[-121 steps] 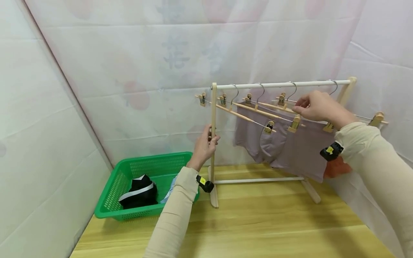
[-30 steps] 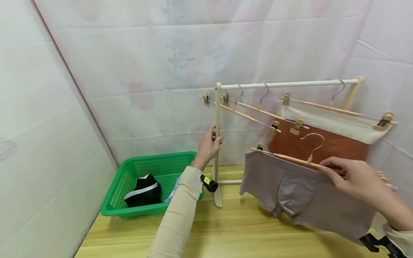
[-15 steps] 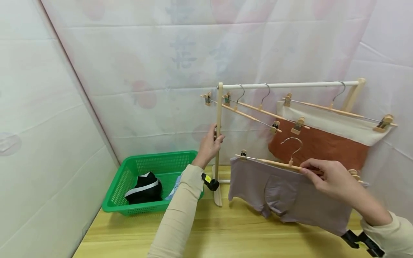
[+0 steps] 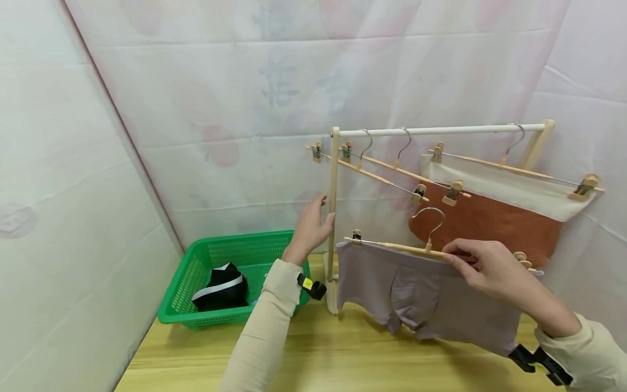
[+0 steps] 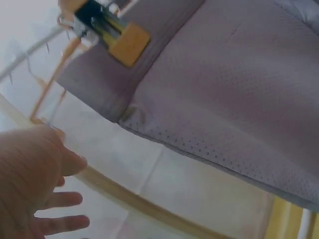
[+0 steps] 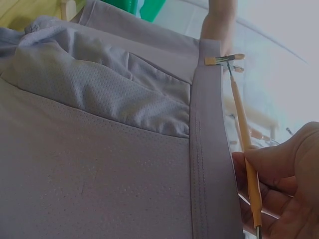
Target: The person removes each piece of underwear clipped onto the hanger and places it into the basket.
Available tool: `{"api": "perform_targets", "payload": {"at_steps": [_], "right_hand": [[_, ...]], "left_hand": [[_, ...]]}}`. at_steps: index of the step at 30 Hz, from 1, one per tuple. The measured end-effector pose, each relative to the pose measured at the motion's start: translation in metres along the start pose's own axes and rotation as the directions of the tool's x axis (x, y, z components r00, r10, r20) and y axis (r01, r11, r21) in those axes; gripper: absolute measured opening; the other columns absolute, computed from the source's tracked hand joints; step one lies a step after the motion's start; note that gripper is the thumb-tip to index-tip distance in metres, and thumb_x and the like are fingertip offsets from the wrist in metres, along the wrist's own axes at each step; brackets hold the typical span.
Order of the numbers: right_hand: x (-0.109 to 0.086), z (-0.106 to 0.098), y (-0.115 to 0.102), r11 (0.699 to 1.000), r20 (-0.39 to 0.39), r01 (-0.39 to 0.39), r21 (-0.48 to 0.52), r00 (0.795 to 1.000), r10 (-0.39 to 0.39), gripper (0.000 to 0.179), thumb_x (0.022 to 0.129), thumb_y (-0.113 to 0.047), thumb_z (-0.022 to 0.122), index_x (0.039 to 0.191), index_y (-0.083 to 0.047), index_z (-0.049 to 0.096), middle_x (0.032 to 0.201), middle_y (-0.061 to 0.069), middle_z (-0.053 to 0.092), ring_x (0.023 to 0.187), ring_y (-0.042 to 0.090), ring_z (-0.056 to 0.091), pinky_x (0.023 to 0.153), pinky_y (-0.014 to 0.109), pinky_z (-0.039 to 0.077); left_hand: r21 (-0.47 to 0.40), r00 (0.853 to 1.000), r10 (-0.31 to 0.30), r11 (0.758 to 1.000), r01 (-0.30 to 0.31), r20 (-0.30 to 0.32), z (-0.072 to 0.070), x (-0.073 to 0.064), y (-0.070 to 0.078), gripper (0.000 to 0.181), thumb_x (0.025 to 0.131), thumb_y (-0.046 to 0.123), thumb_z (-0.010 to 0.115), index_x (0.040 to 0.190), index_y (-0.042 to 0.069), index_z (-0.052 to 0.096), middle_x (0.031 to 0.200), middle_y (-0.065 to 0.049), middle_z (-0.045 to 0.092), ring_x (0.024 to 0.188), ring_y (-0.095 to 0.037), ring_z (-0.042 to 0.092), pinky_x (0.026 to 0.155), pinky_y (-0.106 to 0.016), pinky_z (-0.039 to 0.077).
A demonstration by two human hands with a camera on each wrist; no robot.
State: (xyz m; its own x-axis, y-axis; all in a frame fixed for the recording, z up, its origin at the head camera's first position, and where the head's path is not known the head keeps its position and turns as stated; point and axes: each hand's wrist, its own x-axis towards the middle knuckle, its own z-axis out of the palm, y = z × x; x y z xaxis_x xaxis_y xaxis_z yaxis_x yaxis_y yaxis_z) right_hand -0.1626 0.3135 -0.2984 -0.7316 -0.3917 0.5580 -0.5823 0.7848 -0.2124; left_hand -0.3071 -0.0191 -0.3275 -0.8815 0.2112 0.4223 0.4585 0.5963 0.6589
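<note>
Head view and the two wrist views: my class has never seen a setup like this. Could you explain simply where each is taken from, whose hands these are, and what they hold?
There is no machine: these are one person's bare hands. The head view comes from a camera worn on the head, looking forward and down. The others come from wrist cameras, each watching one hand.

On the table stand a green basket with a black-and-white garment inside, and a rack. Two bare hangers and one carrying a white-and-rust cloth hang from it.

The right hand pinches a clip hanger bearing mauve shorts, off the rack. The left hand is open beside the rack's post; whether they touch is unclear.
</note>
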Motion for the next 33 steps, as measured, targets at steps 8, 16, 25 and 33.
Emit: {"api": "perform_targets", "payload": {"at_steps": [8,16,25,33], "right_hand": [[0.002,0.010,0.001,0.999,0.013,0.015,0.029,1.000,-0.015,0.013,0.090,-0.004,0.075,0.090,-0.017,0.073,0.075,-0.011,0.067,0.061,-0.008,0.050,0.054,0.012,0.041],[0.010,0.022,-0.001,0.994,0.042,0.022,0.107,0.999,-0.027,0.018,0.089,-0.001,0.075,0.092,-0.019,0.074,0.079,-0.010,0.070,0.064,-0.007,0.055,0.054,0.015,0.044],[0.016,0.040,-0.005,0.982,0.091,0.014,0.191,0.995,-0.032,0.017,0.089,-0.003,0.075,0.095,-0.018,0.077,0.083,-0.008,0.075,0.066,-0.005,0.060,0.054,0.019,0.049],[0.023,0.053,-0.005,0.975,0.117,0.020,0.221,0.992,-0.047,0.014,0.089,-0.005,0.076,0.096,-0.017,0.079,0.085,-0.005,0.078,0.071,-0.005,0.064,0.057,0.021,0.052]], "left_hand": [[-0.149,0.972,0.226,0.965,-0.215,0.063,-0.009,-0.042,0.011,0.035,0.107,0.030,0.052,0.133,0.009,0.063,0.128,-0.009,0.069,0.116,-0.024,0.064,0.098,-0.042,0.053],[-0.209,0.962,0.246,0.953,-0.218,0.118,-0.015,-0.070,0.012,0.028,0.098,0.028,0.069,0.122,0.015,0.071,0.111,-0.003,0.072,0.097,-0.016,0.066,0.091,-0.040,0.058],[-0.205,0.965,0.258,0.948,-0.244,0.048,-0.019,-0.091,-0.004,0.026,0.095,0.026,0.072,0.119,0.016,0.070,0.104,0.001,0.069,0.095,-0.013,0.065,0.088,-0.043,0.058],[-0.284,0.977,0.205,0.941,-0.184,0.049,-0.020,-0.103,-0.015,0.015,0.096,0.023,0.071,0.110,0.020,0.067,0.099,0.003,0.068,0.090,-0.010,0.063,0.079,-0.027,0.054]]}}
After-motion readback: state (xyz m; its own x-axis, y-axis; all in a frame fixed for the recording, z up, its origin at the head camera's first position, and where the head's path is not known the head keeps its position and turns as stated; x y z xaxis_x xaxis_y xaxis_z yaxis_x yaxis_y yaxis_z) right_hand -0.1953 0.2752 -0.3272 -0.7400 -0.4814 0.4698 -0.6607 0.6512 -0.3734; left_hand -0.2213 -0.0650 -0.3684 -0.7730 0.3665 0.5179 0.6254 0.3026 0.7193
